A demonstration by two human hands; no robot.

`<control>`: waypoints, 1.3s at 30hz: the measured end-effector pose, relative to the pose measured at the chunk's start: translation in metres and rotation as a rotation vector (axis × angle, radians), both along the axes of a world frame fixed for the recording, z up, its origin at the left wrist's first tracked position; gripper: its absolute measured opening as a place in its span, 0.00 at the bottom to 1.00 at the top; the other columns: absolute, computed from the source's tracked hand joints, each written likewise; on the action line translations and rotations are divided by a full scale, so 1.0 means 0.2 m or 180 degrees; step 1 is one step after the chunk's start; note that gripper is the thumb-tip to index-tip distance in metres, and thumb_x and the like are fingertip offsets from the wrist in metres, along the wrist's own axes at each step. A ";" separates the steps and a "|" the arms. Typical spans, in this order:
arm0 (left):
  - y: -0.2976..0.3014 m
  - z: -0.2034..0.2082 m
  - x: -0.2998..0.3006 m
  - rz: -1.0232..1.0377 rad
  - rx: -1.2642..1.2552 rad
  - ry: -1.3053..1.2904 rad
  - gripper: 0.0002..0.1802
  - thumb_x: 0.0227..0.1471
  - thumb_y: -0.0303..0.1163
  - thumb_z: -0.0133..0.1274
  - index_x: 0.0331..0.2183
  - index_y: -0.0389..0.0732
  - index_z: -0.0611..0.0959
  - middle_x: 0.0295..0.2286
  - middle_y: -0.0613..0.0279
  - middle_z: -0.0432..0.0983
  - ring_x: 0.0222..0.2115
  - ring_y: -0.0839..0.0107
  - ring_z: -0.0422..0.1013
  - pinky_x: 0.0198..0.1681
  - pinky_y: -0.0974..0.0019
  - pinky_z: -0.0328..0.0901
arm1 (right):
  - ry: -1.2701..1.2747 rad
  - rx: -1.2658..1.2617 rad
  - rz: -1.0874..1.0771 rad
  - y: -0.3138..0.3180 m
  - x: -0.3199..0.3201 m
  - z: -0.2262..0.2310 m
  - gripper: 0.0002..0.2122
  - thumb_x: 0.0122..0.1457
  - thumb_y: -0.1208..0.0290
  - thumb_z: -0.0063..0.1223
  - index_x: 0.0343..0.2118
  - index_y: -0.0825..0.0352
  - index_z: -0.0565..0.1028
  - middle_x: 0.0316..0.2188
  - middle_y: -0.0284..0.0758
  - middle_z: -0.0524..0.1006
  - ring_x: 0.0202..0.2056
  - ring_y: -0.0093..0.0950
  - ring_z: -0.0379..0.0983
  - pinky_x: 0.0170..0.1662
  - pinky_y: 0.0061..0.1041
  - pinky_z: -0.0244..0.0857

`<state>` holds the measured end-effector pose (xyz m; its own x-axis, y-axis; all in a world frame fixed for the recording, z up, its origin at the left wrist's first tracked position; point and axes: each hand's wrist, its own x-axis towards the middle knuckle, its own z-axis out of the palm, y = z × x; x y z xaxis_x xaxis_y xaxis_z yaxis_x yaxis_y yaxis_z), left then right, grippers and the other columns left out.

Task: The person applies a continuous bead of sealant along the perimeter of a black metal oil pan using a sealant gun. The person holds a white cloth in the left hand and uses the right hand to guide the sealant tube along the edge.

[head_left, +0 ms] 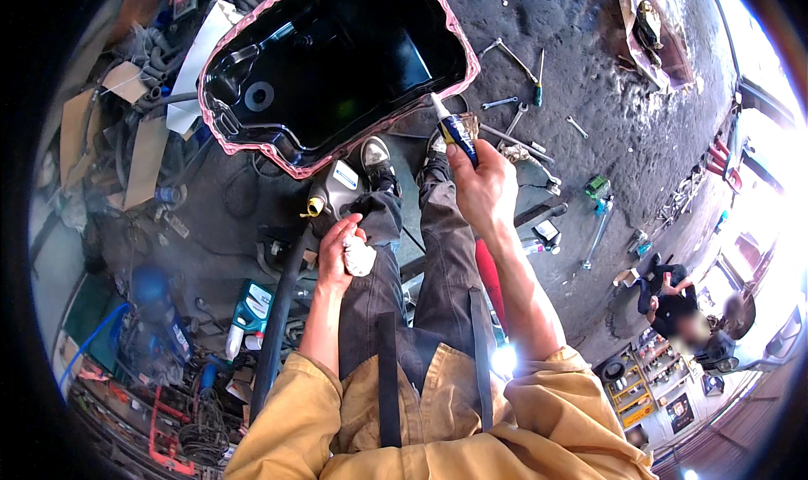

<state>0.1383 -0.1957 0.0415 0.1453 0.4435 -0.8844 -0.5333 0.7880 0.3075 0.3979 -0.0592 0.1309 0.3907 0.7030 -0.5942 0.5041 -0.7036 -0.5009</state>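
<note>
Blue tube (457, 133): seemed light, squeezable, best held mid-body; right hand (488, 184) clasped it, left hand (334, 255) clutched white rag (360, 258).

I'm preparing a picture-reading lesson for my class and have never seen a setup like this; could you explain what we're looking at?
There is no robot here. A person works with bare hands, and the single picture comes from a wide fisheye camera on their head, looking down; that is why straight edges bend.

The right hand holds a dark blue tube with a white nozzle, its tip by the edge of a large black pan with a pink rim. Whether they touch is unclear. The left hand holds a crumpled white wad, near a grey bottle.

On the dark floor lie tools, including a small wrench and a green-handled screwdriver.
</note>
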 end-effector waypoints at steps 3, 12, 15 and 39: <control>0.00 0.00 0.00 -0.0026 0.0010 -0.0007 0.16 0.61 0.32 0.53 0.49 0.34 0.79 0.27 0.64 0.77 0.26 0.79 0.72 0.28 0.76 0.67 | -0.0053 0.0045 0.0050 0.01 -0.01 0.00 0.16 0.60 0.55 0.55 0.30 0.67 0.75 0.21 0.46 0.77 0.27 0.49 0.76 0.32 0.44 0.67; -0.01 0.00 0.00 -0.0056 0.0068 0.0027 0.18 0.61 0.33 0.53 0.50 0.34 0.79 0.27 0.64 0.77 0.28 0.78 0.73 0.29 0.75 0.67 | -0.0362 0.0074 0.0428 -0.01 -0.06 0.02 0.14 0.60 0.57 0.59 0.33 0.66 0.78 0.16 0.39 0.74 0.19 0.34 0.72 0.26 0.33 0.65; -0.01 0.01 0.00 -0.0055 0.0087 0.0000 0.17 0.61 0.33 0.53 0.50 0.34 0.79 0.27 0.64 0.77 0.28 0.78 0.73 0.30 0.75 0.67 | -0.0349 0.0138 0.0531 -0.01 -0.08 0.04 0.16 0.60 0.56 0.56 0.27 0.65 0.72 0.18 0.46 0.75 0.25 0.50 0.76 0.29 0.47 0.66; -0.04 -0.02 0.01 -0.0065 0.0030 -0.0147 0.17 0.62 0.32 0.52 0.50 0.34 0.79 0.27 0.63 0.77 0.26 0.79 0.72 0.28 0.76 0.67 | -0.0806 0.0443 0.0660 -0.06 -0.01 0.00 0.15 0.60 0.59 0.59 0.25 0.66 0.72 0.14 0.41 0.72 0.17 0.41 0.71 0.23 0.37 0.62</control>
<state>0.1402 -0.2027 0.0378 0.1950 0.4484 -0.8723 -0.5311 0.7960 0.2905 0.3962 -0.0711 0.1312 0.3540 0.8502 -0.3897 0.7495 -0.5071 -0.4256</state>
